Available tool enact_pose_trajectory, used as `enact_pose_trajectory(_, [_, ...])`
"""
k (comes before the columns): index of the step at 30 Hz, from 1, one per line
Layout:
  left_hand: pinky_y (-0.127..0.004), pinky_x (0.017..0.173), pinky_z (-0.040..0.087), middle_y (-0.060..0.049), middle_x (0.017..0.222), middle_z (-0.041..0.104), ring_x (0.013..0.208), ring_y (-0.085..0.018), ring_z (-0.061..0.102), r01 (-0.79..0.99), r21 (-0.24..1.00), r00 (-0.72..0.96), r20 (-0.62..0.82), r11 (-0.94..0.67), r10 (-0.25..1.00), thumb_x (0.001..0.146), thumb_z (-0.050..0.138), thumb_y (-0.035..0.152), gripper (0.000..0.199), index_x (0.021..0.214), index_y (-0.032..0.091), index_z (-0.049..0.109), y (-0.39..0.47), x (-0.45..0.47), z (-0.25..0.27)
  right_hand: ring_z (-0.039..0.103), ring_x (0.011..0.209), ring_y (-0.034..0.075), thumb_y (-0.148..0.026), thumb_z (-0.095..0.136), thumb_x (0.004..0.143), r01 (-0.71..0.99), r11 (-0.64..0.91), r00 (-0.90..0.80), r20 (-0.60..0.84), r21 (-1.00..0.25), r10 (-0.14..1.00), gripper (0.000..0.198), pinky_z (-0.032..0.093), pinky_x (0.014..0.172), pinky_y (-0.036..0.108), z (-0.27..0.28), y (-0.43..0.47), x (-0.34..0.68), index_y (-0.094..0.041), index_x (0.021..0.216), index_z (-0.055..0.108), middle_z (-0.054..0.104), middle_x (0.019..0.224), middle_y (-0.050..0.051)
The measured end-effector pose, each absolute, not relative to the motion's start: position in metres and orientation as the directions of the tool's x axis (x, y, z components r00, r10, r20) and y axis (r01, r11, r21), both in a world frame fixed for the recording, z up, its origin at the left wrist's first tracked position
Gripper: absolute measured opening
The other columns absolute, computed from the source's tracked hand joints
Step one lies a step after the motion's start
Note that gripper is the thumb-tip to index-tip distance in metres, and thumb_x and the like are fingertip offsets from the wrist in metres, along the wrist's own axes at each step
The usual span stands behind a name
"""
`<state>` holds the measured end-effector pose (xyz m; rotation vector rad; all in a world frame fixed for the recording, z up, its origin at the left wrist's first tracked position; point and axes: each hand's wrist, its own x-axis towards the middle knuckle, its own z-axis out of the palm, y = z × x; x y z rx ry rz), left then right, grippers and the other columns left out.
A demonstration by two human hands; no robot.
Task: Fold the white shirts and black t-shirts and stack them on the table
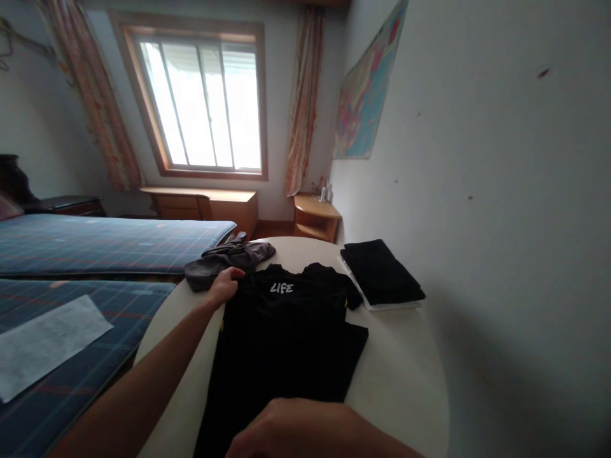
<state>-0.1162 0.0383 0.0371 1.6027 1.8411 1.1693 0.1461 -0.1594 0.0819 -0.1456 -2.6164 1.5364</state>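
A black T-shirt (286,343) with white lettering near its collar lies spread on a round cream table (405,375). One sleeve sticks out at the right, and the lower body flares beneath it. My left hand (226,286) is closed at the shirt's upper left edge, thumb and fingers pinching the cloth by the shoulder. Low in the picture, my right hand (291,426) reaches leftward over the shirt's lower part. Its back faces me; its fingertips are cut off by the bottom edge, so its grip cannot be made out.
Crumpled grey clothing (224,261) rests at the table's far left. At the right, a folded black cloth (382,270) lies on something white. Plaid mattresses (109,245) stand left, one bearing a paper sheet (52,340). A white wall (501,242) rises close on the right.
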Motion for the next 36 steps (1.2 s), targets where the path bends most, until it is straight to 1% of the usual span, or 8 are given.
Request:
enact_pose_trajectory(5, [-0.032,0.094,0.046,-0.006,0.105,0.069,0.102,-0.023,0.063,0.773,0.634,-0.175,0.256,-0.029,0.951,0.065,0.046,-0.001,0.042,0.093,0.021,0.068,0.024,-0.115,0.027,0.066,0.096,0.016,-0.022,0.048,0.095,0.493,0.613,-0.685,0.160,-0.617,0.711,0.024,0.048,0.086,0.026,0.094,-0.116,0.212,-0.023,0.106,0.070,0.072,0.103,0.004])
enact_pose_trajectory(8, [-0.032,0.094,0.046,-0.007,0.118,0.063,0.105,-0.023,0.062,0.835,0.549,-0.134,0.280,-0.044,0.951,0.072,0.043,-0.001,0.044,0.102,0.021,0.066,0.014,-0.107,0.019,0.061,0.110,0.023,-0.020,0.054,0.087,0.733,0.489,-0.443,0.212,-0.473,0.871,0.029,0.044,0.099,0.036,0.087,-0.086,0.254,-0.019,0.114,0.066,0.067,0.117,0.010])
enact_pose_trajectory(11, [-0.033,0.093,0.046,-0.009,0.124,0.060,0.106,-0.024,0.061,0.872,0.485,-0.095,0.303,-0.067,0.948,0.078,0.038,-0.001,0.045,0.109,0.020,0.064,0.009,-0.100,0.013,0.063,0.106,0.024,-0.026,0.058,0.084,0.834,0.356,-0.332,0.131,-0.421,0.934,0.041,0.046,0.094,0.038,0.071,-0.072,0.281,-0.017,0.124,0.060,0.068,0.115,0.012])
enact_pose_trajectory(18, [-0.032,0.102,0.042,-0.008,0.129,0.056,0.115,-0.021,0.057,0.901,0.401,0.003,0.370,-0.163,0.929,0.081,0.035,-0.001,0.046,0.113,0.020,0.060,0.012,-0.104,0.016,0.066,0.086,0.020,-0.029,0.059,0.084,0.707,0.406,-0.437,0.094,-0.579,0.894,0.019,0.048,0.080,0.032,0.085,-0.088,0.299,-0.019,0.094,0.072,0.073,0.092,0.005])
enact_pose_trajectory(24, [-0.032,0.102,0.043,-0.008,0.127,0.057,0.111,-0.021,0.060,0.908,0.380,0.026,0.374,-0.179,0.927,0.079,0.036,-0.002,0.046,0.111,0.019,0.061,0.020,-0.110,0.019,0.065,0.081,0.019,-0.039,0.069,0.079,0.499,0.452,-0.535,0.148,-0.739,0.832,0.020,0.049,0.079,0.031,0.112,-0.112,0.316,-0.020,0.083,0.075,0.073,0.086,0.003])
enact_pose_trajectory(28, [-0.033,0.100,0.045,-0.012,0.121,0.059,0.108,-0.023,0.062,0.914,0.388,-0.029,0.357,-0.120,0.934,0.081,0.040,0.004,0.038,0.111,0.015,0.060,0.029,-0.105,0.018,0.066,0.079,0.017,-0.040,0.073,0.075,0.528,0.326,-0.675,-0.155,-0.785,0.721,0.020,0.049,0.077,0.028,0.122,-0.130,0.326,-0.022,0.082,0.078,0.073,0.080,0.000])
enact_pose_trajectory(32, [-0.035,0.098,0.046,-0.014,0.115,0.062,0.106,-0.024,0.062,0.914,0.402,-0.106,0.348,-0.046,0.931,0.090,0.038,0.013,0.031,0.110,0.013,0.060,0.037,-0.094,0.016,0.066,0.072,0.014,-0.040,0.080,0.064,0.694,0.183,-0.663,-0.518,-0.697,0.540,0.028,0.048,0.067,0.022,0.120,-0.140,0.330,-0.025,0.088,0.079,0.073,0.076,-0.002])
enact_pose_trajectory(36, [-0.040,0.098,0.046,-0.018,0.113,0.063,0.106,-0.028,0.062,0.916,0.401,-0.141,0.364,-0.018,0.921,0.095,0.037,0.026,0.032,0.111,0.011,0.061,0.038,-0.082,0.009,0.064,0.063,0.013,-0.050,0.080,0.062,0.786,0.146,-0.559,-0.590,-0.600,0.582,0.035,0.043,0.053,0.018,0.111,-0.142,0.322,-0.024,0.085,0.079,0.073,0.074,-0.001])
